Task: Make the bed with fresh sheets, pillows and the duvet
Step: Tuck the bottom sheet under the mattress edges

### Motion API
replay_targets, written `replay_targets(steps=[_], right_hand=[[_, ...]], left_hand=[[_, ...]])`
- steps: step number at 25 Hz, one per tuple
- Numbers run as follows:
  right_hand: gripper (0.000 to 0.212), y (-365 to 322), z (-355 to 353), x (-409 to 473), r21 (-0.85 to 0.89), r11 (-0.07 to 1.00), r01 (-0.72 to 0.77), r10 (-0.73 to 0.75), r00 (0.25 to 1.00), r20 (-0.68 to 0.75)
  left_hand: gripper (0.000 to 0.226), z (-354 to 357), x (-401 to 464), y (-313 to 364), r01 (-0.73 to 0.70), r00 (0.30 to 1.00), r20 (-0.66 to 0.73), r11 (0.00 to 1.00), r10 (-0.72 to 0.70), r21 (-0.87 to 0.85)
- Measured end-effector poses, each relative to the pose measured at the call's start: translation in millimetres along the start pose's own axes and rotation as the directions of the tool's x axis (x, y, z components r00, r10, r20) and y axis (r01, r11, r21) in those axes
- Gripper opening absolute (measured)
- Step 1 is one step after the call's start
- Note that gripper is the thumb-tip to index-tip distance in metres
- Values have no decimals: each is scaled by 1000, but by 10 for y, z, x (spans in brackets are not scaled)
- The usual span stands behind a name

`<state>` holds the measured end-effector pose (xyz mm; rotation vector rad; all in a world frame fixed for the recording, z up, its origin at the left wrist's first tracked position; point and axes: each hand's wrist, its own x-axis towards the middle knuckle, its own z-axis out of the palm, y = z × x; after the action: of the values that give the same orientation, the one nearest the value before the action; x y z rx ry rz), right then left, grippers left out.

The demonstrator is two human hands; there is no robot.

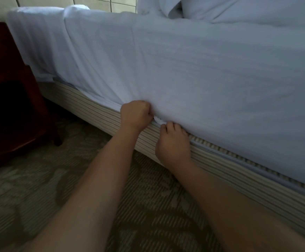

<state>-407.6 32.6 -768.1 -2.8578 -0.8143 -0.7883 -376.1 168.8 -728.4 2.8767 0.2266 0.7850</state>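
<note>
The left hand (pixel 136 114) is balled into a fist at the lower edge of the pale white-blue cotton sheet (pixel 184 70), its fingers curled tight round a bunch of the cloth and its knuckles pressed against the hanging side. The right hand (pixel 173 142) sits just beside it, lower and nearer the foot of the bed, with its fingers bent and their tips pushed into the seam where the sheet meets the base; how much cloth it actually holds under there I cannot tell. The two hands almost touch, with a small fold of sheet showing between them.

The sheet covers the mattress top and hangs down its side. Its long axis follows the bed, running from upper left to lower right across the view. To the right of the hands its lower edge lies straight along the seam; to the left it hangs loose and slanted over the base.

Under it runs the beige striped fabric bed base (pixel 220 170), along the same diagonal, with a pale corded piping (pixel 226 153) on its top edge. The patterned grey-green carpet (pixel 39 188) fills the foreground beneath both bare forearms.

A rumpled white duvet (pixel 248 10) is heaped on the bed at upper right. A dark red wooden bedside cabinet (pixel 11 106) stands at the left, near the head corner of the bed. A second white layer (pixel 35 42) drapes over that corner beside the sheet.
</note>
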Motion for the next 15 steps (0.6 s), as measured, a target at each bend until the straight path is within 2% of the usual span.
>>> replay_targets(steps=[2,5,6,9,12,15], right_hand=[[34,68,-76,41,-73,990,116,-119,992,-32],[29,168,-248,175,-222,934,281,-317,936,-151],[27,196,-271,241,-268,919,289,-347,916,-201],[33,246,-244,401,-302,938,171,-271,904,-330],[34,356,-138,468,-331,926,182,-301,884,-356],[48,406,-76,544,-353,920,170,-313,860,-403]], left_hand=[[19,-60,11,-47,28,995,93,995,-20,-91],[22,-164,38,-168,-1,976,213,987,37,-162],[22,-186,33,-191,-12,974,222,987,49,-163],[19,-169,-13,-204,-10,980,195,983,46,-181],[19,-115,-63,-170,38,991,131,974,-8,-225],[17,-71,-41,-157,100,993,88,961,-79,-259]])
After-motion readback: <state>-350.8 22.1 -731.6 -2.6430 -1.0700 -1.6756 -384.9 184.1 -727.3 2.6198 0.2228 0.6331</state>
